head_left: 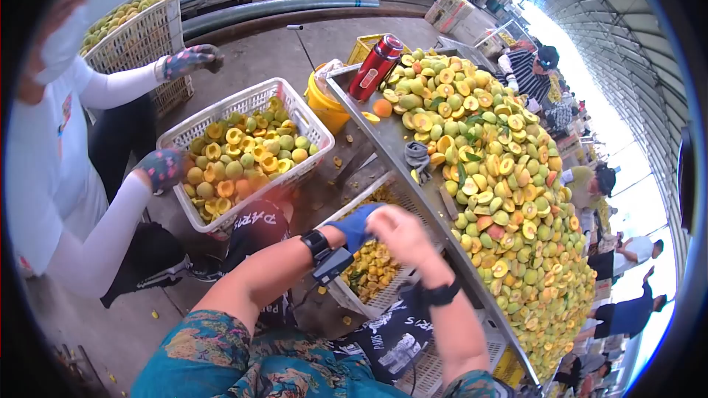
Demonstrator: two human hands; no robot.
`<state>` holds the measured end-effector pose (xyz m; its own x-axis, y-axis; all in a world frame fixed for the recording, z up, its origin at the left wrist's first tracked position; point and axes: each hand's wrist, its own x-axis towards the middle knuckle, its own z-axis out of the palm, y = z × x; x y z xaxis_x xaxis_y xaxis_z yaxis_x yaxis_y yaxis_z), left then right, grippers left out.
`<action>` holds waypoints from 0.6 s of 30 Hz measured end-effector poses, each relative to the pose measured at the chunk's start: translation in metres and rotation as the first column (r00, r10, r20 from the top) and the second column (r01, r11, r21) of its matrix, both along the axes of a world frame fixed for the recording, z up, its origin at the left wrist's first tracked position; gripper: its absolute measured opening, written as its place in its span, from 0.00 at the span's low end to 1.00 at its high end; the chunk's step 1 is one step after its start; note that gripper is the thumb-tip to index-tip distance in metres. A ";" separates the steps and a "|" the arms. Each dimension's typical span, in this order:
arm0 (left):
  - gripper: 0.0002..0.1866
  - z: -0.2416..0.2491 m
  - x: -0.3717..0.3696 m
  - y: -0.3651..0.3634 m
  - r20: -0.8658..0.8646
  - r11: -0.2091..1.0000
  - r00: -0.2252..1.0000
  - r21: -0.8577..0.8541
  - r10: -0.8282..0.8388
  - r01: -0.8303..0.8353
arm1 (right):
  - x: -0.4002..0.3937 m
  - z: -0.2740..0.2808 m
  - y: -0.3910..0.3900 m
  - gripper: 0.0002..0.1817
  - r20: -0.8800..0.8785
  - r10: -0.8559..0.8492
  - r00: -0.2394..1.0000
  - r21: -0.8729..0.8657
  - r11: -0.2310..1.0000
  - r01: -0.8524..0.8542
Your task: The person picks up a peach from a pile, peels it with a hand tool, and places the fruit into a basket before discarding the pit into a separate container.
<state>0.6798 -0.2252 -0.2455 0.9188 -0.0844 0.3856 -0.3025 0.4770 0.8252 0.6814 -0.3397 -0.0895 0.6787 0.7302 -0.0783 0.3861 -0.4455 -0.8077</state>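
My left hand (356, 225) wears a blue glove (354, 230), and its fingers are hidden behind my right hand. Bare and slightly blurred, my right hand (402, 234) has its fingers closed on the end of the blue glove. Both hands are above a white crate (369, 302) of small yellow fruit pieces. A grey glove (418, 158) lies on the metal table (402, 144) near my right hand. Beyond it is a large heap of halved and whole yellow-green fruit (509, 199), apparently peaches.
At left, a person in patterned gloves (162, 168) reaches to a white crate (295, 114) of fruit halves. A red thermos (375, 66) stands on the table corner, beside a yellow bucket (324, 107). Another full crate (158, 26) is behind. Several people are along the table's far side.
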 end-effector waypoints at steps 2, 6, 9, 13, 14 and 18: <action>0.15 0.037 0.002 0.019 -0.540 0.993 0.839 0.117 0.067 -0.004 | 0.061 0.001 0.003 0.11 -0.117 -0.229 0.966 -0.002 0.973 0.230; 0.16 0.037 0.012 0.034 -0.731 0.979 0.680 -0.097 0.051 -0.177 | 0.174 -0.030 0.002 0.13 -0.009 -0.470 0.883 0.035 0.882 0.470; 0.15 0.028 0.013 0.032 -0.557 0.924 0.830 -0.317 0.002 -0.215 | 0.248 -0.074 -0.013 0.17 0.390 -0.436 0.811 -0.030 0.874 0.484; 0.15 0.048 0.007 0.031 -0.308 0.970 0.938 -0.129 0.159 -0.206 | 0.294 -0.096 -0.011 0.19 0.491 -0.367 0.790 -0.157 0.855 0.495; 0.14 0.053 0.013 0.027 -0.387 0.973 0.911 -0.116 0.140 -0.199 | 0.304 -0.106 -0.013 0.19 0.555 -0.338 0.760 -0.126 0.869 0.479; 0.15 0.059 0.011 0.029 -0.389 0.985 0.917 -0.105 0.086 -0.137 | 0.296 -0.105 0.007 0.18 0.528 -0.225 0.819 -0.388 0.794 0.468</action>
